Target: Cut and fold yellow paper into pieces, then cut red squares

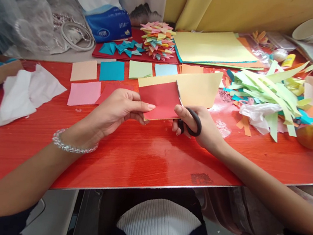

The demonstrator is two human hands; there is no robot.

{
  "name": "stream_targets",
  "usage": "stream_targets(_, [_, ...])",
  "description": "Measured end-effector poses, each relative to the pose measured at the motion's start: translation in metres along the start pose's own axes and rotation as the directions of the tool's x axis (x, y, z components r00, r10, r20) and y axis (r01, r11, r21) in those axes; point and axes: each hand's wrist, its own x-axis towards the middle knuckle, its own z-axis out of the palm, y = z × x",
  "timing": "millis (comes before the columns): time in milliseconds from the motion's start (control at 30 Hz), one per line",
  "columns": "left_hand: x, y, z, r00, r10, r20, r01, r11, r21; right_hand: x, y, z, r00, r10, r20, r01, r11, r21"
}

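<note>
Two bare hands are seen at work over a glossy red table (144,159). A sheet of paper (177,93), red on one face and yellow on the other, is pinched by the left hand (118,110), thumb laid on top of the red face and fingers closed beneath its lower left corner. A pair of black-handled scissors (187,116) is gripped by the right hand (199,127), with fingers closed through the loops; the blades are driven into the sheet along the line where red meets yellow, and how far they are parted cannot be told. The sheet is held just above the table, near its middle, between the two hands. A beaded bracelet (74,145) is worn on the left wrist. Small coloured paper squares (112,71) are laid out beyond the left hand. Farther back, a stack of folded paper stars (158,39), a blue tissue pack (108,22) and large coloured sheets (211,47) are seen. Green paper strips (266,92) are heaped to the right, and crumpled white tissue (23,93) lies at the left.
</note>
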Motion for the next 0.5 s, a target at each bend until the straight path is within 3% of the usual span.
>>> stream_targets(500, [0.0010, -0.0001, -0.0005, 1.000, -0.004, 0.006, 0.004, 1.000, -0.002, -0.0004, 0.0035, 0.0049, 0.999, 0.010, -0.034, -0.007, 0.998, 0.069])
